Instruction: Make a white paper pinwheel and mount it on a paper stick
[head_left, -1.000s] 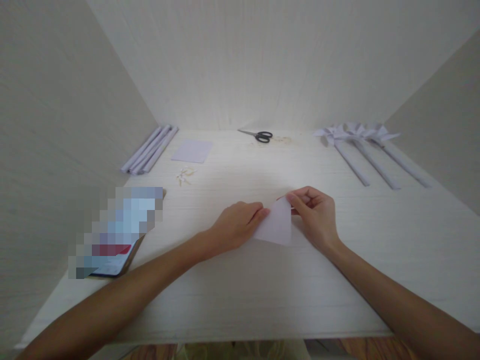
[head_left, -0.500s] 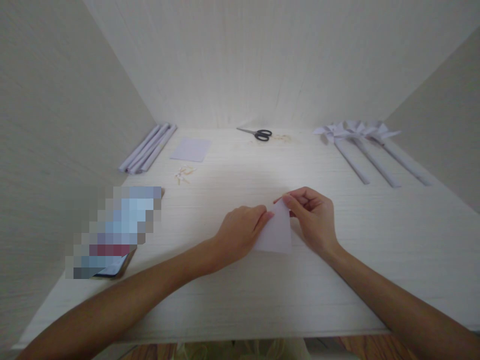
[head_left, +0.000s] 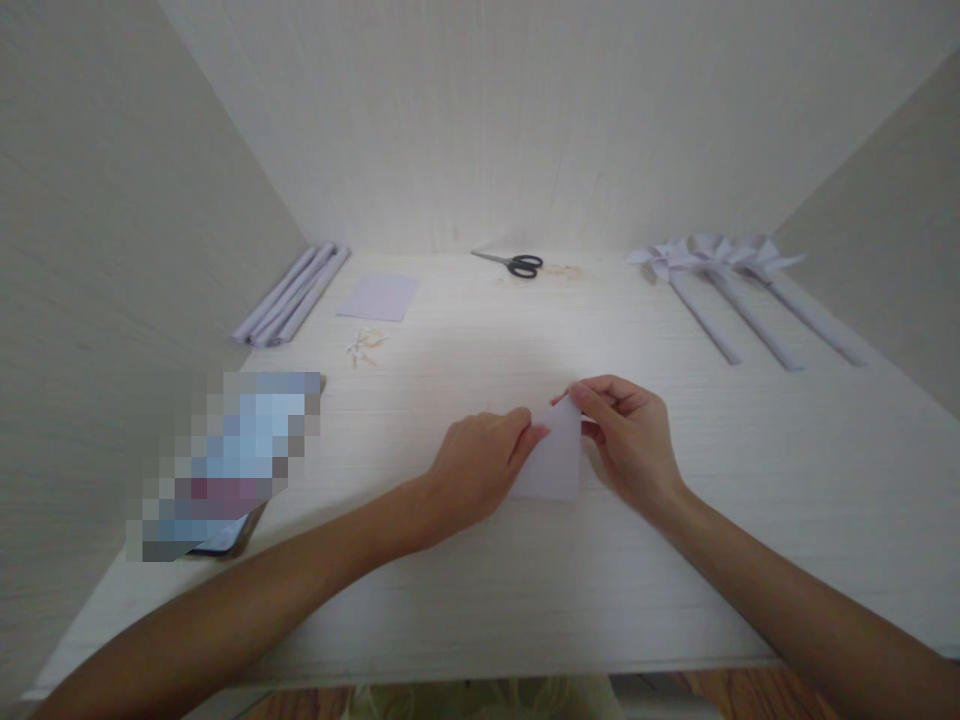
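Observation:
A small folded white paper [head_left: 556, 460] lies on the pale wooden table [head_left: 480, 590] between my hands. My left hand [head_left: 480, 462] rests on the table and pinches the paper's left edge with its fingertips. My right hand [head_left: 628, 432] grips the paper's upper right corner between thumb and fingers. The paper looks like a folded triangle with its point toward my right hand.
Scissors [head_left: 511, 263] lie at the back centre. Several rolled paper tubes [head_left: 289, 296] and a flat white sheet [head_left: 379, 297] sit at the back left, small pins [head_left: 362, 346] beside them. Three paper pinwheels [head_left: 720, 280] lie at the back right. A blurred phone [head_left: 225, 465] is at the left.
The hands and paper have barely shifted; the fold has been pressed slightly tighter and the view tilted a little.

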